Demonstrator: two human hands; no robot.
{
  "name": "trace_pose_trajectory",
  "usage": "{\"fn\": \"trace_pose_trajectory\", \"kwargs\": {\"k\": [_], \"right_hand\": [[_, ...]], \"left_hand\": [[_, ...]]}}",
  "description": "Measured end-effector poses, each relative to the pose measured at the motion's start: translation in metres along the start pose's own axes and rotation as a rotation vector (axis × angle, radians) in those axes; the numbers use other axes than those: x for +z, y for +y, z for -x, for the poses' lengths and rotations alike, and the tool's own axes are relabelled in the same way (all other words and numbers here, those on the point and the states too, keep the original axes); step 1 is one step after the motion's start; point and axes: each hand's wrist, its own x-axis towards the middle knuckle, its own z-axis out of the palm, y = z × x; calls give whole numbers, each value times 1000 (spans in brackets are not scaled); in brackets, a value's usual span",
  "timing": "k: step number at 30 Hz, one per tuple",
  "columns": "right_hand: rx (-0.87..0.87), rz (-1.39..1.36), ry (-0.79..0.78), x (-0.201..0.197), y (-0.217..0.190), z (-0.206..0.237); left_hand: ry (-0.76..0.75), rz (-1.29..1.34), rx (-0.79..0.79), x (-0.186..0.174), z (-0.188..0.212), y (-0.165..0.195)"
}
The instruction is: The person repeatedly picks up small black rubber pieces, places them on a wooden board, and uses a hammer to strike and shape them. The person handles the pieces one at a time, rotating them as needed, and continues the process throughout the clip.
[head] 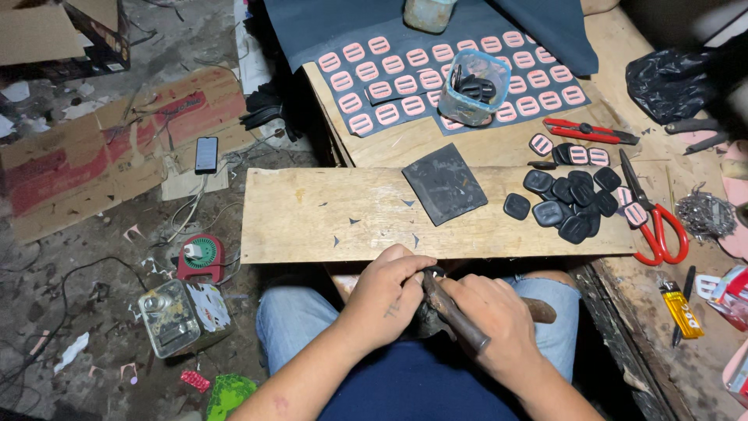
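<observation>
My left hand [387, 290] pinches a small dark piece [431, 272] just below the near edge of a wooden board [312, 214]. Over my lap, my right hand [491, 316] grips a dark-handled tool [456, 316] whose tip meets that piece. A pile of black buckle-shaped pieces [567, 204] lies on the board's right end, beside a dark square pad [445, 182]. Behind it, rows of pink buckle shapes [405, 82] sit on dark sheets.
Red-handled scissors [658, 222] and a red utility knife [588, 132] lie at the right. A clear plastic cup [472, 88] holds black pieces. A yellow lighter [682, 309] is near the right edge. On the floor at left are a phone [206, 153], cardboard, cables and a metal can [173, 316].
</observation>
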Motion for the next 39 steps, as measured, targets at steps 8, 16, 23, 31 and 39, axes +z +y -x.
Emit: {"fn": "trace_pose_trajectory", "kwargs": {"k": [8,16,23,31,39], "right_hand": [[61,-65,-77,-8,5,9],[407,-114,22,-12,31,5],[642,-111,81,-2,38,-6],[171,-39,107,19,36,-25],[192,8,-6,18,30,-27]], "left_hand": [[162,69,-148,1,-12,-13],[330,-217,152,2,-19,-17],[251,-536,322,-3,-14,-28],[258,-496,229,-2,-17,-27],[235,-449,54,-1,-21,-26]]}}
